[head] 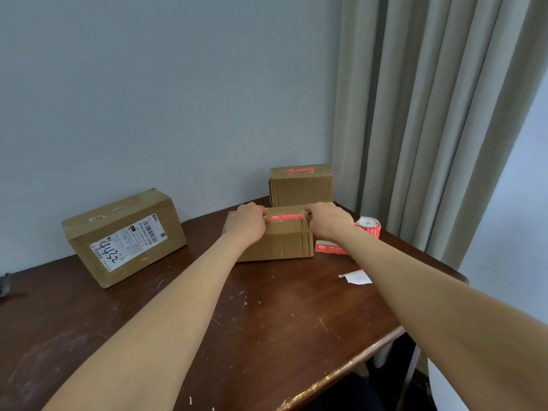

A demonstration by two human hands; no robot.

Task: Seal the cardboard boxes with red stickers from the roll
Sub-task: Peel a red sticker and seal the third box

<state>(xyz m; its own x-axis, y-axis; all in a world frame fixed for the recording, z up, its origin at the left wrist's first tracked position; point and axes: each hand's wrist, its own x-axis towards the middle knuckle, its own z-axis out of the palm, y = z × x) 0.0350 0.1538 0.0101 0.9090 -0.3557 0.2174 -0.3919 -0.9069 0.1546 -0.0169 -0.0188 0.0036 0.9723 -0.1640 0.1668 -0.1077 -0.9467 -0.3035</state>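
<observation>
Cardboard box with a shipping label (124,237) is lying at the left of the worktop (267,307), showing no red seal on the faces in view, so it is probably still waiting. Next, the left grip (247,223) is bearing down on the left end of the red sticker (287,217), which is stretching along the top of the middle box (281,241). Just behind, the far box (301,188) is already wearing its seal. The right grip (330,222) is meeting the sticker's right end. Both grips are curling their fingers, but whether they are pinching or merely pressing cannot be told. Further right, a loose sticker strip (329,248) is lying flat beside the roll (369,226), with white backing paper (357,276) nearer.

The risk is uneven pressing, leaving the sticker crooked, wrinkled or missing the flap seam. Old tape beneath may also be weakening the bond.
</observation>
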